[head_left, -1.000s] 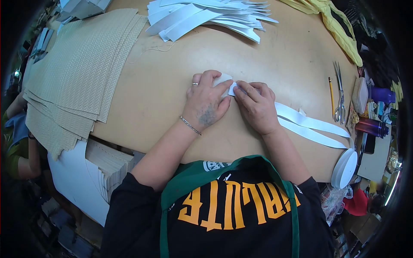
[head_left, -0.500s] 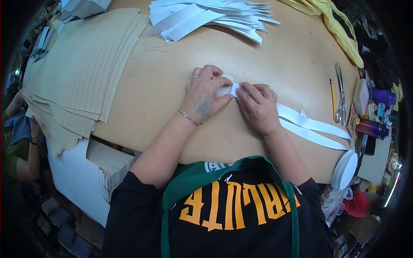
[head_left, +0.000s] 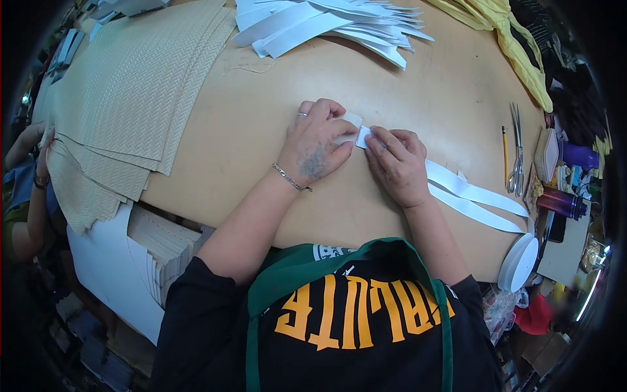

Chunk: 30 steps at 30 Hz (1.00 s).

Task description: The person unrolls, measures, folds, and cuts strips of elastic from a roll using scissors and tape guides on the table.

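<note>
My left hand has its fingers curled over a small off-white card piece, pressed on the table. Pinched between the thumb and fingers of my right hand is the end of a white tape, which lies against or very near the card's right edge; whether they overlap I cannot tell. From behind my right hand the tape runs in two long strands to a white roll at the table's right edge. My fingers cover part of both the card and the tape end.
White strips lie heaped at the back. Woven-pattern beige sheets are stacked at left, where another person's hands touch their edge. Scissors, a pencil and yellow cloth lie at right. Stacked sheets sit below the table's front-left edge.
The gap between my thumb and fingertips and the tape end has widened slightly, and more of the card shows. The other person's hand at left has risen to the sheets' edge. The view has shifted slightly.
</note>
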Available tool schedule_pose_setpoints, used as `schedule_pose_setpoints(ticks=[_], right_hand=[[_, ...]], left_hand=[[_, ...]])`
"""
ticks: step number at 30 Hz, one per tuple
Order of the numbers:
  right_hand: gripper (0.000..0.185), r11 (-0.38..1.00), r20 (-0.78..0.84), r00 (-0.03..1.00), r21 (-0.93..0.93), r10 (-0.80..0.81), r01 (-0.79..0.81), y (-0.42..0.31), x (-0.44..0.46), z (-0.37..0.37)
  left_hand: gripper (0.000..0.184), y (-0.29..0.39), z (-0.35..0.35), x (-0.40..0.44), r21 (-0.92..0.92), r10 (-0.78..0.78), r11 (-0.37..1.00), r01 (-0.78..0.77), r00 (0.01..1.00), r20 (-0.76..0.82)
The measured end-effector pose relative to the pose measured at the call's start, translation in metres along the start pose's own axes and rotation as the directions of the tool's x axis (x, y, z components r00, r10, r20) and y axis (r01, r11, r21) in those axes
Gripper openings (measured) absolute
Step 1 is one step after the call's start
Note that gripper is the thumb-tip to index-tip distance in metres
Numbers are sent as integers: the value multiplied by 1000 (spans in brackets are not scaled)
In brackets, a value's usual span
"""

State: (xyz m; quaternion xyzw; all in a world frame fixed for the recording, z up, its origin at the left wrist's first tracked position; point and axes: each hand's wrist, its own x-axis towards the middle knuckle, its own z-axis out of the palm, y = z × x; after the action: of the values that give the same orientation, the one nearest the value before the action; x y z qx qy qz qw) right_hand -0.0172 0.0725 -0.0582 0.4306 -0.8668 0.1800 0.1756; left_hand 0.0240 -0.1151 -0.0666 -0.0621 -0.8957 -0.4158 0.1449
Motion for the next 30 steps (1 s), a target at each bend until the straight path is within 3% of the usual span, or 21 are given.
schedule_pose_setpoints(ticks=[9,18,30], right_hand=[[26,1000,-13,1000,13,13,-12,1,-2,4],[26,999,6,1000,45,-12,12,2,0,4],[21,999,-16,1000,-42,8,-8,-4,1,3]], left_hand=[[11,8,3,-2,204,160,967,-154,987,-15],[11,9,-1,-1,57,44,998,-42,998,-46],[7,8,5,-4,195,154,971,-142,987,-46]])
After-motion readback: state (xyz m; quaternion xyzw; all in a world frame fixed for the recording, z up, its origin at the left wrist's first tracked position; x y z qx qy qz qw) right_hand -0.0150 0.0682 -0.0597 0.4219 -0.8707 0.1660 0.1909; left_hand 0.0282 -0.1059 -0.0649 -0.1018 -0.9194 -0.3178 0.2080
